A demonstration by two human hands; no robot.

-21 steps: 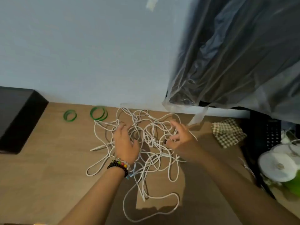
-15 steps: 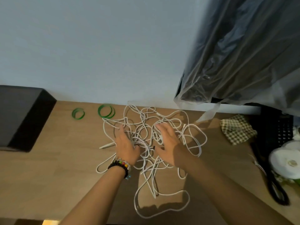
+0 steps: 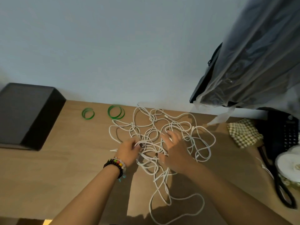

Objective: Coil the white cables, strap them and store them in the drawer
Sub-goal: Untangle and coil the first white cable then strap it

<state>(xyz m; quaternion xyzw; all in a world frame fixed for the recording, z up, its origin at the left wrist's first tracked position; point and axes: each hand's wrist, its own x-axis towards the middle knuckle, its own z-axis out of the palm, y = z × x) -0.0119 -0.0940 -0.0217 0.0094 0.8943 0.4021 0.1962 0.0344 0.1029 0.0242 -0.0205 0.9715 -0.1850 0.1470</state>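
Wooden desk [image 3: 48, 168] — both hands in white cables [image 3: 162, 132].

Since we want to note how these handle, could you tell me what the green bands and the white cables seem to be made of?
green bands: thin, limp, slightly glossy rings lying flat, so probably rubber or silicone.
white cables: smooth matte white sheath that bends into loose loops, probably soft plastic insulation; the core is hidden.
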